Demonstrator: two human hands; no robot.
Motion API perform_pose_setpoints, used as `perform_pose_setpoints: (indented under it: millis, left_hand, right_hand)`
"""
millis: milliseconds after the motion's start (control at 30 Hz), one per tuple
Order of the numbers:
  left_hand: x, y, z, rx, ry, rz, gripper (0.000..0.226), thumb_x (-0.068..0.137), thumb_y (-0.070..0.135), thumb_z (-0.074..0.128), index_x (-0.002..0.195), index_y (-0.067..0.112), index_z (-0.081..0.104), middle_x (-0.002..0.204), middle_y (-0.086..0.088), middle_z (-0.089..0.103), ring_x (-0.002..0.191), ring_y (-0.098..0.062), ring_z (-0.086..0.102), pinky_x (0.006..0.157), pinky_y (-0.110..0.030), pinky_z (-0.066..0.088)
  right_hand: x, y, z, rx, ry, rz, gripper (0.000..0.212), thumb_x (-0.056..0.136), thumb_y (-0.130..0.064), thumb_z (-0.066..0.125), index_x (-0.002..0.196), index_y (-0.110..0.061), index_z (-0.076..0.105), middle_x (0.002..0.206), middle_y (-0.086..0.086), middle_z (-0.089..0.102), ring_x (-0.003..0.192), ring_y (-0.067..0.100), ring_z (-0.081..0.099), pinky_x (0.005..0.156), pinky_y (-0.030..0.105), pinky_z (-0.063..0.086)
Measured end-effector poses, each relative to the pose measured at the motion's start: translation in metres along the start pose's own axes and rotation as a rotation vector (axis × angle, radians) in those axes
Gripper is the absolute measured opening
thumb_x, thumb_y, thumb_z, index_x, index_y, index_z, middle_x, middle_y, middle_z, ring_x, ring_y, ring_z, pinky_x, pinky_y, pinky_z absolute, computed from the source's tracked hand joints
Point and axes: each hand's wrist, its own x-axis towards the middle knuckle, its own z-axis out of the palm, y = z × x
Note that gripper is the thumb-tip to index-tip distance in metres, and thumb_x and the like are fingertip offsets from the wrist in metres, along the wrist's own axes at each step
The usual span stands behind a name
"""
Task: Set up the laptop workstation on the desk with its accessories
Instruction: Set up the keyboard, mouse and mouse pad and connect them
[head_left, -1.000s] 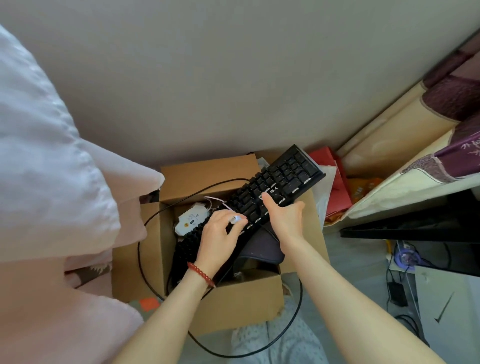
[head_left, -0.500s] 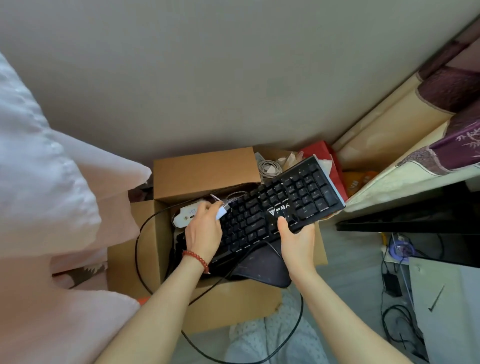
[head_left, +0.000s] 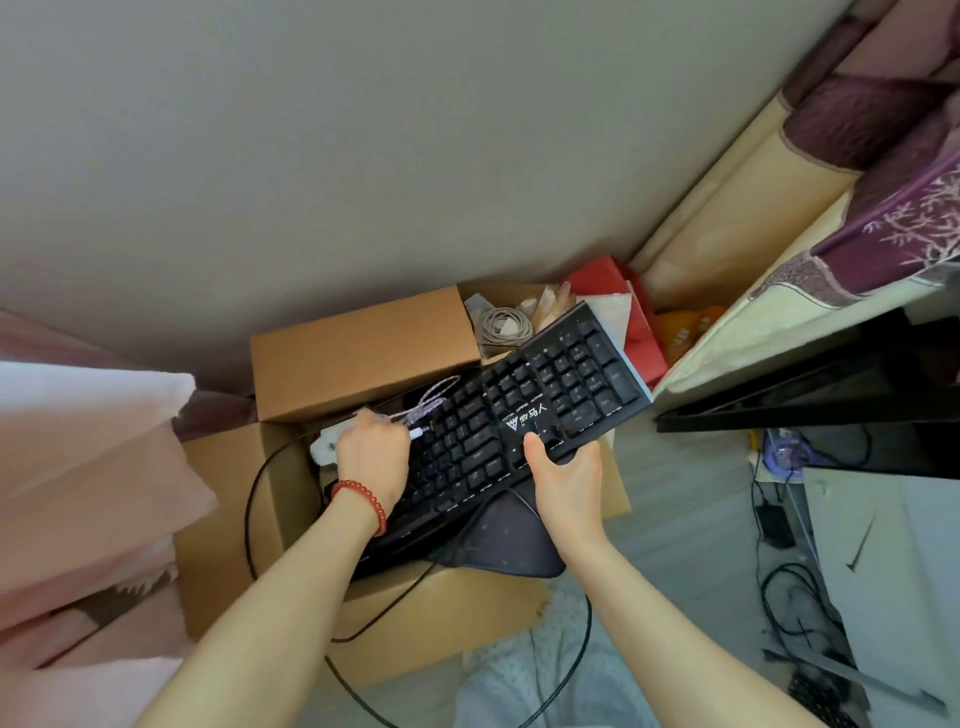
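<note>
1. While the right hand (head_left: 566, 478) grips the black keyboard (head_left: 519, 436) near edge, thumb on top, left hand (head_left: 371, 454) fingers pinch a white cable plug (head_left: 415, 432).
2. The keyboard slants out of the open cardboard box (head_left: 363, 353), over a dark mouse pad (head_left: 509, 540).

I count one black keyboard (head_left: 519, 441), gripped at its near edge by my right hand (head_left: 566, 475), and one cardboard box (head_left: 363, 353) beneath both hands. My left hand (head_left: 371, 457) pinches one white cable (head_left: 431, 400). One dark mouse pad (head_left: 509, 540) lies just under my right wrist. One grey cable coil (head_left: 501, 325) and one red bag (head_left: 631, 312) sit beyond the hands.
</note>
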Motion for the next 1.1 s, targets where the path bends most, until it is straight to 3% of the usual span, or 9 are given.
perform_pose_setpoints:
  millis: [67,233,333,467,567,700,833,1000,1100]
  left_hand:
    - [-0.012,-0.006,-0.009,-0.126,0.164,-0.047,0.014,0.058,0.005,0.081,0.063,0.004,0.068,0.064,-0.009,0.064,0.070,-0.032,0.058,0.046,-0.030,0.044]
    - [-0.068,-0.006,-0.050,-0.530,0.304,-0.273,0.010,0.079,-0.001,0.058,0.082,0.002,0.067,0.087,-0.015,0.066,0.091,-0.037,0.055,0.072,-0.043,0.045]
    - [-0.097,-0.017,-0.071,-0.686,0.389,-0.256,0.017,0.079,-0.010,0.050,0.074,0.004,0.058,0.070,-0.014,0.060,0.070,-0.035,0.055,0.063,-0.038,0.042]
    - [-0.126,-0.024,-0.114,-0.930,0.508,-0.302,0.020,0.086,-0.007,0.043,0.083,0.010,0.055,0.071,-0.004,0.053,0.062,-0.019,0.048,0.051,-0.025,0.032]
    - [-0.140,-0.015,-0.149,-0.996,0.594,-0.234,0.018,0.089,-0.003,0.043,0.082,0.009,0.054,0.072,-0.003,0.053,0.060,-0.009,0.046,0.051,-0.019,0.030]
    - [-0.166,-0.001,-0.192,-1.018,0.715,-0.127,0.013,0.088,-0.006,0.048,0.086,0.003,0.058,0.076,-0.009,0.058,0.066,-0.021,0.054,0.057,-0.031,0.042]
    - [-0.187,0.005,-0.244,-1.031,0.850,0.021,0.011,0.086,-0.007,0.053,0.089,0.001,0.058,0.074,-0.002,0.057,0.063,-0.019,0.054,0.057,-0.021,0.039]
    - [-0.229,0.031,-0.321,-1.092,1.022,0.291,0.018,0.088,0.009,0.048,0.088,-0.002,0.063,0.081,-0.002,0.061,0.072,-0.002,0.052,0.068,0.000,0.039]
    - [-0.257,0.056,-0.359,-1.136,1.107,0.451,0.017,0.088,0.006,0.048,0.085,-0.004,0.062,0.076,0.004,0.055,0.065,0.005,0.048,0.065,0.003,0.036]
  right_hand:
    - [-0.010,-0.010,0.005,0.004,-0.025,-0.025,0.023,0.086,-0.020,0.063,0.103,-0.010,0.052,0.090,-0.009,0.056,0.096,0.018,0.056,0.081,0.025,0.039]
    - [-0.056,-0.049,0.014,-0.231,-0.101,-0.280,0.026,0.087,-0.030,0.060,0.107,-0.016,0.051,0.098,-0.005,0.064,0.099,0.019,0.059,0.081,0.027,0.045]
    - [-0.081,-0.070,0.009,-0.384,-0.133,-0.578,0.029,0.088,-0.035,0.056,0.109,-0.015,0.051,0.100,0.000,0.066,0.093,0.019,0.062,0.075,0.032,0.050]
    - [-0.111,-0.103,-0.017,-0.510,-0.120,-0.931,0.025,0.090,-0.035,0.055,0.100,-0.012,0.054,0.084,0.002,0.063,0.074,0.020,0.061,0.058,0.025,0.038]
    - [-0.129,-0.134,-0.045,-0.505,-0.154,-1.027,0.030,0.090,-0.036,0.055,0.108,-0.012,0.055,0.090,0.001,0.068,0.081,0.020,0.065,0.064,0.030,0.047]
    - [-0.164,-0.176,-0.085,-0.514,-0.133,-1.220,0.038,0.083,-0.044,0.047,0.107,-0.016,0.056,0.084,-0.003,0.068,0.072,0.014,0.064,0.057,0.029,0.051]
    - [-0.194,-0.217,-0.132,-0.530,-0.093,-1.312,0.032,0.081,-0.042,0.053,0.107,-0.025,0.046,0.082,-0.003,0.070,0.074,0.013,0.060,0.060,0.015,0.044]
    - [-0.240,-0.256,-0.218,-0.412,-0.018,-1.199,0.026,0.081,-0.025,0.068,0.100,-0.015,0.053,0.083,0.005,0.069,0.077,0.028,0.066,0.070,0.040,0.053]
    - [-0.263,-0.262,-0.266,-0.236,0.051,-1.140,0.019,0.082,-0.021,0.068,0.092,-0.022,0.052,0.080,-0.001,0.064,0.076,0.015,0.061,0.072,0.031,0.049]
